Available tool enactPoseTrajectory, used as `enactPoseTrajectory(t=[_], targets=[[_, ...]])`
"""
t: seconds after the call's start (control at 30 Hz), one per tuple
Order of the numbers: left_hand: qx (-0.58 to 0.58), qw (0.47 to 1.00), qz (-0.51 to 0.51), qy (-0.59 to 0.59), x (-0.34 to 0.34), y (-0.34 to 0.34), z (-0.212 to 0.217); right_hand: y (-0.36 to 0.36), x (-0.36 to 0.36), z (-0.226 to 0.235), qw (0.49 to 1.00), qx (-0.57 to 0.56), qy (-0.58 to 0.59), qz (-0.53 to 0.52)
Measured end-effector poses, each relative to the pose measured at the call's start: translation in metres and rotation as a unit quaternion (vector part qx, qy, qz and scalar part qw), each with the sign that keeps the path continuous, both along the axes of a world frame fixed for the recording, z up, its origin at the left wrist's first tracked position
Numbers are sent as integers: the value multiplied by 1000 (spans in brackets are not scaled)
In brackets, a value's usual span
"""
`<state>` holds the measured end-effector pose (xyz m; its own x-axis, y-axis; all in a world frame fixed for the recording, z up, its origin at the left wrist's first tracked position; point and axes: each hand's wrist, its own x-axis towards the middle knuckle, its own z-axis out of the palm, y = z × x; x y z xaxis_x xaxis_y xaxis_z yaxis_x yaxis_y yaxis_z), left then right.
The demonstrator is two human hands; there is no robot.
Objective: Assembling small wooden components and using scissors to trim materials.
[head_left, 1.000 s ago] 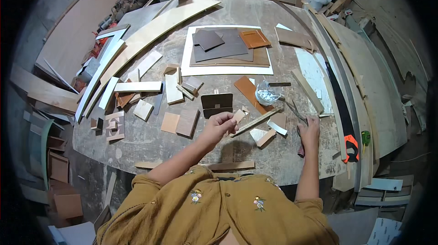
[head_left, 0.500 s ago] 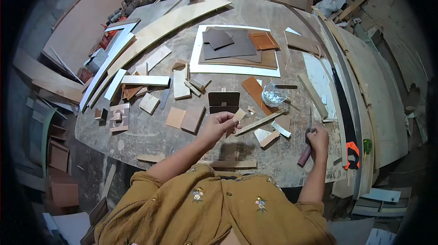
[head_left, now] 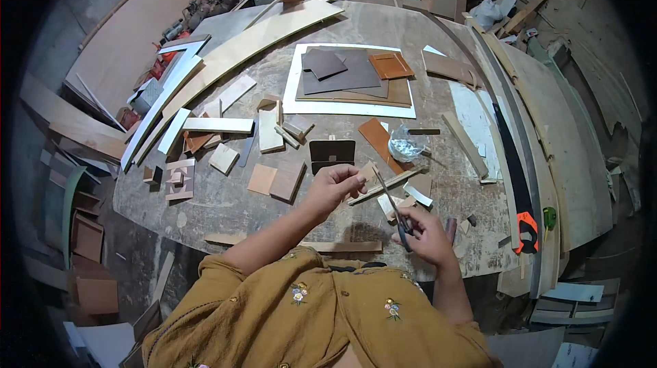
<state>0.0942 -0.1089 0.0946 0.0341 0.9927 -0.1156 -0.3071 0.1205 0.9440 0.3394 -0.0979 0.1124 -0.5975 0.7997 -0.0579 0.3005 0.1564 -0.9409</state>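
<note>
My left hand [head_left: 334,191] pinches a small thin tan piece [head_left: 368,172] above the middle of the worktable; whether it is wood or card is hard to tell. My right hand [head_left: 426,234] is closed around the dark handles of a pair of scissors [head_left: 384,191]. Their long blades point up and away, the tips beside the tan piece. A narrow wood strip [head_left: 393,183] and small light offcuts [head_left: 391,208] lie just beyond my hands. To the right of my right hand, a dark reddish handle [head_left: 450,227] rests on the table.
A small open dark case [head_left: 332,151] stands ahead of my left hand. Near it sits a clear bag of small white pieces [head_left: 405,145]. Dark sheets [head_left: 342,84] are stacked on a white board [head_left: 293,97]. A handsaw [head_left: 527,231] lies right, wooden blocks [head_left: 224,156] left.
My right hand has lifted the scissors from the table and brought them left to the tan piece. The reddish handle stayed behind. My left hand keeps its pinch, slightly turned.
</note>
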Motion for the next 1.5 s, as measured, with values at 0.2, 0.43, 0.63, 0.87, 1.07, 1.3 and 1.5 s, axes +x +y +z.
enactPoseTrajectory(t=[0.2, 0.43, 0.63, 0.87, 1.07, 1.3, 1.5], targets=[[16, 1000, -21, 11, 1, -8, 1, -1, -6, -4, 998, 37, -34, 37], [18, 1000, -24, -8, 0, -11, -4, -3, -8, -18, 999, -8, 23, 40], [10, 999, -35, 17, 1, -12, 0, -9, -8, -17, 993, -76, 84, 39], [6, 998, -47, 34, 0, -12, 4, -12, -7, -17, 991, -113, 50, 43], [41, 995, 30, 81, -5, 1, -1, -13, -1, -30, 999, -37, 31, 20], [211, 885, -103, 401, -14, 19, 12, -18, -3, -19, 996, 58, -65, 24], [126, 941, -136, 283, -14, 23, 0, -21, -2, -21, 996, 43, -81, 2]])
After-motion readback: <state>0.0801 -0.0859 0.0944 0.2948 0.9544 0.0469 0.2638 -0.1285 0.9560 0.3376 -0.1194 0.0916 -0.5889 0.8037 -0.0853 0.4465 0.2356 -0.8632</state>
